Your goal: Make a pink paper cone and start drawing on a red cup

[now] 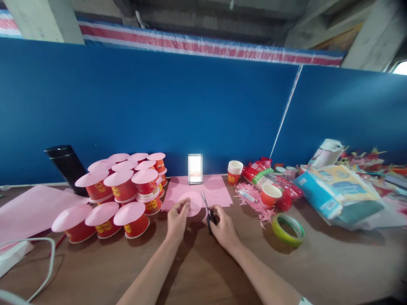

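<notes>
Pinching round pink paper disc (pixel 193 202), scissors (pixel 207 208).

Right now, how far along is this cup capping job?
Done: roughly a dozen red paper cups capped with pink paper discs stand stacked at the left. In hand: the left hand holds a pink paper circle; the right hand holds dark scissors at its edge. Left: a small stack of uncapped red paper cups and a flat pink paper sheet.
</notes>
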`<state>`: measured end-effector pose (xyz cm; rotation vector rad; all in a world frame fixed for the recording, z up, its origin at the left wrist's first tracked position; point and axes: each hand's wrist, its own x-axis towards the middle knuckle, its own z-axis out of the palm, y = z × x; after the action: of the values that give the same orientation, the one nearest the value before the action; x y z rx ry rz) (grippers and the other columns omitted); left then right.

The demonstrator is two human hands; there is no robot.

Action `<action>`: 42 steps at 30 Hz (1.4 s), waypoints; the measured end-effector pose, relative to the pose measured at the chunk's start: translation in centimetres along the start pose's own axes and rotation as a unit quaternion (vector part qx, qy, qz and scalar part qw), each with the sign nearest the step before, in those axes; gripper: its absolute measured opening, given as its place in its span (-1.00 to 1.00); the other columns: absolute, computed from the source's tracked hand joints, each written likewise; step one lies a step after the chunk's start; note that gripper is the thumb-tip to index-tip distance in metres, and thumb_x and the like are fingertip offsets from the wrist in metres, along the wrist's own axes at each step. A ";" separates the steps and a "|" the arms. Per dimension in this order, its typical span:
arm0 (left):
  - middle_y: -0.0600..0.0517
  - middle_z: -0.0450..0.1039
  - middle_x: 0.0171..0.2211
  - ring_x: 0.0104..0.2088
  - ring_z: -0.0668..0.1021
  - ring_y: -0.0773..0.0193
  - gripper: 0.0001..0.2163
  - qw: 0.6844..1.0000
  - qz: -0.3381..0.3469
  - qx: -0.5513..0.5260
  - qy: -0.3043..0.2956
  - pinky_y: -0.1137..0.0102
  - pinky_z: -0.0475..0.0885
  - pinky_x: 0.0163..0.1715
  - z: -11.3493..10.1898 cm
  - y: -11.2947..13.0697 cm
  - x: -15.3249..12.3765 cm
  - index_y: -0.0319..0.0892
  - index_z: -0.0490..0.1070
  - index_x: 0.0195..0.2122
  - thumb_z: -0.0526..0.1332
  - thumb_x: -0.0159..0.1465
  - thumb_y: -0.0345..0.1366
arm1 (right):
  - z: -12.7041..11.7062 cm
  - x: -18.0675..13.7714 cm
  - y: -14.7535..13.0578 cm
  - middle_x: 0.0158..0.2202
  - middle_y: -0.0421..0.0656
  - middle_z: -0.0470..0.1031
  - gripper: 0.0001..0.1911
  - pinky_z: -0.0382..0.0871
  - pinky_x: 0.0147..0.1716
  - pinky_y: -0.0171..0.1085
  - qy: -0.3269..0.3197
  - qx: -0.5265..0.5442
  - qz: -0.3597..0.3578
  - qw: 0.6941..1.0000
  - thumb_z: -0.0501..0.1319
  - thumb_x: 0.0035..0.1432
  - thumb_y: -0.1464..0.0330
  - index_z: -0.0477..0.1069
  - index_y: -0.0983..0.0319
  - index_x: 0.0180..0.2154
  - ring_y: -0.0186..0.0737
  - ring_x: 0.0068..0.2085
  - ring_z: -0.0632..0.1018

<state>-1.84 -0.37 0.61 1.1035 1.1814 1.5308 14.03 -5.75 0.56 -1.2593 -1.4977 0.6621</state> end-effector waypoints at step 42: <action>-0.07 0.52 -0.38 -0.29 0.51 0.14 -0.73 0.959 0.115 0.160 -0.201 0.31 0.35 -0.16 -0.3 1.7 -2.6 -0.19 0.54 -0.38 0.17 0.17 -0.10 | -0.3 -0.7 -0.4 -0.56 -0.26 0.38 -0.95 0.23 -0.49 -0.39 -0.027 -0.175 -0.081 0.981 0.15 0.05 0.41 0.30 0.18 -0.44 -0.31 -0.53 0.40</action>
<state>-1.81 -3.19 1.86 1.7291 1.0616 1.2193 14.09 -6.58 0.80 -1.3692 -1.7961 0.3361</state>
